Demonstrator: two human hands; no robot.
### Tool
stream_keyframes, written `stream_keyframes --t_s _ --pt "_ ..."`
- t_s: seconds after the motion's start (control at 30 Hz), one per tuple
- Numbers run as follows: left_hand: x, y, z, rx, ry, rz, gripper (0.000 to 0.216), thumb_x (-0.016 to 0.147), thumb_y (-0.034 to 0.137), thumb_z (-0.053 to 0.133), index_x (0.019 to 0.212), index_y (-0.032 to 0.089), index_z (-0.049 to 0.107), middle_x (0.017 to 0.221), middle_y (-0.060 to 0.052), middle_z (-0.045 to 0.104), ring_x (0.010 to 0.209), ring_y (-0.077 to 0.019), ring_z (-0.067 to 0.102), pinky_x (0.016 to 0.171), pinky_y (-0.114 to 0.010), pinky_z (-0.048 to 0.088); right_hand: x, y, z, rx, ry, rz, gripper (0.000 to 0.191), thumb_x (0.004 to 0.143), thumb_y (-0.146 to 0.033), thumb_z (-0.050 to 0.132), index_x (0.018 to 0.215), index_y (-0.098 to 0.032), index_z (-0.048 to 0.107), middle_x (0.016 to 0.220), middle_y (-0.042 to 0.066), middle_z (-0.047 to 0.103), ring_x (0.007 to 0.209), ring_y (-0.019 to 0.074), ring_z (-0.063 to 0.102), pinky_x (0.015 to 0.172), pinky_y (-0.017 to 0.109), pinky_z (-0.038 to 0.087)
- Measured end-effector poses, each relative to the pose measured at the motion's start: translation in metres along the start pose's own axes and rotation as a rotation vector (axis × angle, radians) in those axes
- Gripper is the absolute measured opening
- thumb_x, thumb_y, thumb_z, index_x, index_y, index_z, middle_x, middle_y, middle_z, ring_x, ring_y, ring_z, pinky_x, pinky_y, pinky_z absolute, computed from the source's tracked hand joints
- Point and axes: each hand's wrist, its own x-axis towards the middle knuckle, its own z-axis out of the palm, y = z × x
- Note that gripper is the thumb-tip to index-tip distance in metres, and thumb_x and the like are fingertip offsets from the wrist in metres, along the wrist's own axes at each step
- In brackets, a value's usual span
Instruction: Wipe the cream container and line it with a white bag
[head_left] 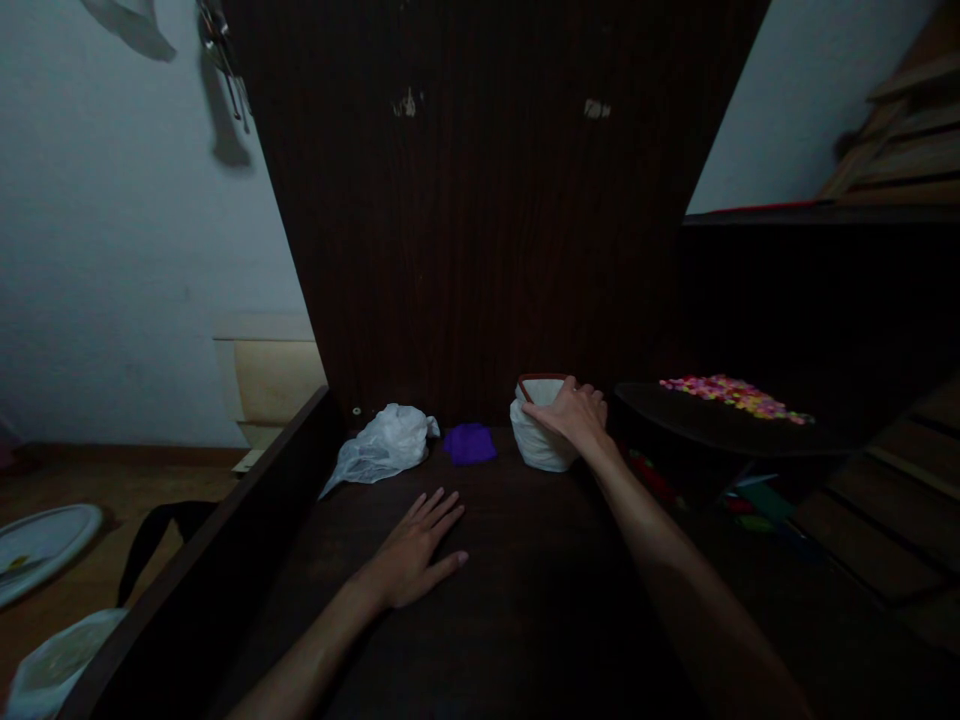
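My left hand lies flat, palm down and fingers spread, on a dark wooden surface. It holds nothing. My right hand reaches forward and rests on the rim of a small white container with a reddish-brown edge, fingers curled over its top right side. The container stands against a tall dark wooden panel. Left of it lies a small purple object, and further left a crumpled white plastic bag.
A dark round tray with several pink and yellow small pieces sits to the right. A raised wooden edge borders the surface on the left. On the floor at left lie a white plate and another bag.
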Motion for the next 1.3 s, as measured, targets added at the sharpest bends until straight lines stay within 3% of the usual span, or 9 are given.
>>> stream_keyframes --t_s 0.2,0.33,0.5,0.63,0.77,1.03,1.17,1.3 --pt "0.0 0.003 -0.003 -0.019 -0.005 -0.01 0.065 0.1 0.059 0.043 0.154 0.024 0.037 0.162 -0.01 0.033 0.152 -0.0313 0.025 0.123 -0.058 0.024 -0.014 0.001 -0.014 0.008 0.045 -0.027 0.09 0.072 -0.068 0.067 0.129 0.0 0.049 0.122 0.032 0.058 0.114 0.0441 0.057 0.093 0.049 0.044" --pt "-0.001 0.006 -0.005 -0.069 0.021 -0.042 0.069 0.099 0.055 0.047 0.156 0.022 0.029 0.162 -0.012 0.034 0.152 -0.0307 0.026 0.124 -0.057 0.023 -0.037 0.002 -0.032 0.006 0.092 -0.077 0.088 0.072 -0.068 0.066 0.128 -0.002 0.049 0.12 0.03 0.059 0.112 0.0438 0.058 0.091 0.048 0.044" --pt "-0.003 0.016 -0.006 -0.261 0.159 -0.128 0.078 0.095 0.05 0.057 0.157 0.021 0.021 0.163 -0.014 0.032 0.149 -0.0309 0.033 0.122 -0.052 0.033 -0.076 -0.002 -0.049 0.042 0.065 -0.201 0.084 0.073 -0.067 0.064 0.128 -0.004 0.049 0.118 0.028 0.061 0.109 0.0432 0.058 0.09 0.049 0.046" --pt "-0.002 0.03 -0.006 -0.467 0.344 -0.07 0.083 0.091 0.049 0.064 0.156 0.025 0.019 0.162 -0.014 0.032 0.148 -0.031 0.035 0.122 -0.052 0.033 -0.106 -0.011 -0.052 0.116 0.005 -0.292 0.082 0.071 -0.067 0.065 0.127 -0.008 0.051 0.117 0.026 0.062 0.108 0.0419 0.058 0.09 0.049 0.047" --pt "-0.004 0.037 0.001 -0.554 0.477 -0.002 0.099 0.083 0.052 0.072 0.157 0.023 0.014 0.162 -0.018 0.029 0.148 -0.0373 0.034 0.121 -0.057 0.032 -0.131 -0.023 -0.054 0.2 -0.047 -0.369 0.081 0.072 -0.066 0.062 0.13 -0.01 0.05 0.118 0.024 0.061 0.11 0.0416 0.055 0.091 0.05 0.046" --pt "-0.008 0.024 0.023 -0.454 0.564 0.013 0.121 0.072 0.048 0.084 0.159 0.021 0.006 0.162 -0.023 0.021 0.149 -0.046 0.025 0.118 -0.067 0.028 -0.159 -0.042 -0.053 0.211 -0.144 -0.391 0.078 0.074 -0.065 0.058 0.131 -0.01 0.052 0.123 0.023 0.058 0.111 0.0413 0.052 0.093 0.054 0.044" --pt "-0.006 0.03 0.021 -0.452 0.588 0.022 0.128 0.065 0.045 0.089 0.16 0.021 0.006 0.162 -0.022 0.019 0.15 -0.0455 0.021 0.119 -0.066 0.026 -0.163 -0.046 -0.051 0.193 -0.155 -0.382 0.081 0.073 -0.066 0.059 0.131 -0.009 0.053 0.126 0.026 0.056 0.112 0.0424 0.052 0.094 0.055 0.044" --pt "-0.003 0.04 0.011 -0.505 0.617 0.026 0.129 0.06 0.046 0.091 0.159 0.022 0.012 0.158 -0.021 0.028 0.147 -0.0444 0.029 0.119 -0.064 0.029 -0.165 -0.045 -0.054 0.183 -0.212 -0.388 0.095 0.076 -0.072 0.057 0.142 -0.005 0.046 0.137 0.031 0.049 0.121 0.0455 0.048 0.099 0.057 0.042"
